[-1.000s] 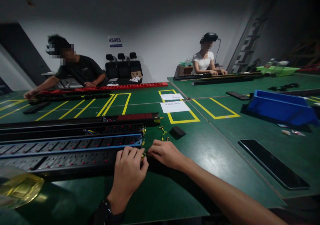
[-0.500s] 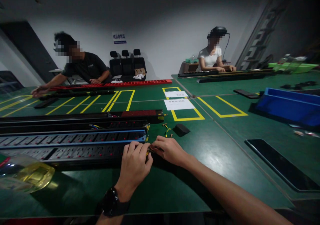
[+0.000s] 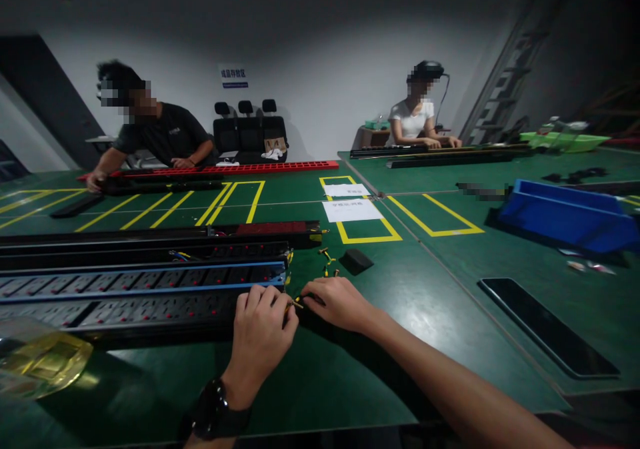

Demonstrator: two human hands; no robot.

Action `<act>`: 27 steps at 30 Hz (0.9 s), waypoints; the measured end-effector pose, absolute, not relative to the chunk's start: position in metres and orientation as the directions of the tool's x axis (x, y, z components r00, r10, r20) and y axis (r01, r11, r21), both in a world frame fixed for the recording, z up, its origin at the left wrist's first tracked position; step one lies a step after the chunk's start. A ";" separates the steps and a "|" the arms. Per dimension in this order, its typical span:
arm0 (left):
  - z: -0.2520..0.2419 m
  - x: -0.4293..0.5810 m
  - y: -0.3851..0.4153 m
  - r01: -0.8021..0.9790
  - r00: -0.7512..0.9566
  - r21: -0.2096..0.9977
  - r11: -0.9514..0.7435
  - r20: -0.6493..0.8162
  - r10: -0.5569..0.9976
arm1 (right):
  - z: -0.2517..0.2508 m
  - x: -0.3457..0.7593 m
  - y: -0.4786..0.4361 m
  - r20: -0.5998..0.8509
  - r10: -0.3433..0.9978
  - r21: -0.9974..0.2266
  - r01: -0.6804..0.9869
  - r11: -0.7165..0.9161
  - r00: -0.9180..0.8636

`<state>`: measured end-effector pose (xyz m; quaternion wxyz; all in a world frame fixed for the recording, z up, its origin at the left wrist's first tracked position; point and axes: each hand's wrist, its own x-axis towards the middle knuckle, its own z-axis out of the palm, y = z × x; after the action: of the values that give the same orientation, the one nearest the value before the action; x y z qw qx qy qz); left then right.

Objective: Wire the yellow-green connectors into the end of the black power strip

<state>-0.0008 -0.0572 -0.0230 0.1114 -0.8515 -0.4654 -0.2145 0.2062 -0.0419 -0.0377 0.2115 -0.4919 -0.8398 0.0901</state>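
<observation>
My left hand point(image 3: 263, 332), wearing a black watch point(image 3: 213, 406) at the wrist, curls over the right end of the nearest black power strip point(image 3: 175, 310). Its fingers are closed there. Just beyond the thumb, a short yellow wire point(image 3: 298, 300) with a brass-coloured end shows at the strip's end. My right hand point(image 3: 340, 302) pinches at this wire, palm down, with its fingertips partly hidden. Past the knuckles lie some short yellow-green wires point(image 3: 327, 257) and a black block point(image 3: 356, 260).
More power strips point(image 3: 150, 277) lie parallel behind. At the left stands a bottle of yellow liquid point(image 3: 55, 362). A phone point(image 3: 547, 326) and a blue bin point(image 3: 565, 216) are on the right. Two co-workers sit across the green table point(image 3: 440, 309), by a red rail point(image 3: 280, 167) and dark strips.
My hands have come slightly apart, exposing the wire with the brass-coloured end between them. The view has shifted a little to the right. The left co-worker's outstretched hand has drawn inward.
</observation>
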 end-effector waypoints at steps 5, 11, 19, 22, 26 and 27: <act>-0.024 -0.002 -0.057 0.829 0.478 0.026 -0.558 0.485 0.733 | -0.039 0.207 -0.041 0.249 0.866 -0.353 0.793 0.497 -0.433; -0.024 -0.003 -0.057 0.828 0.480 0.032 -0.560 0.478 0.736 | -0.038 0.207 -0.041 0.257 0.861 -0.348 0.789 0.506 -0.439; -0.024 -0.004 -0.056 0.819 0.491 0.025 -0.573 0.488 0.722 | -0.036 0.206 -0.041 0.239 0.867 -0.344 0.796 0.497 -0.438; -0.025 -0.003 -0.056 0.819 0.490 0.024 -0.574 0.492 0.720 | -0.034 0.206 -0.041 0.234 0.871 -0.342 0.802 0.490 -0.432; -0.025 -0.003 -0.056 0.823 0.485 0.025 -0.568 0.490 0.724 | -0.033 0.205 -0.042 0.235 0.872 -0.349 0.800 0.489 -0.430; -0.025 -0.003 -0.056 0.822 0.485 0.026 -0.568 0.490 0.725 | -0.033 0.205 -0.042 0.235 0.871 -0.351 0.799 0.489 -0.430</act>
<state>-0.0033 -0.0561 -0.0250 0.1062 -0.8551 -0.4522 -0.2301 0.2053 -0.0417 -0.0333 0.1950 -0.4967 -0.8405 0.0935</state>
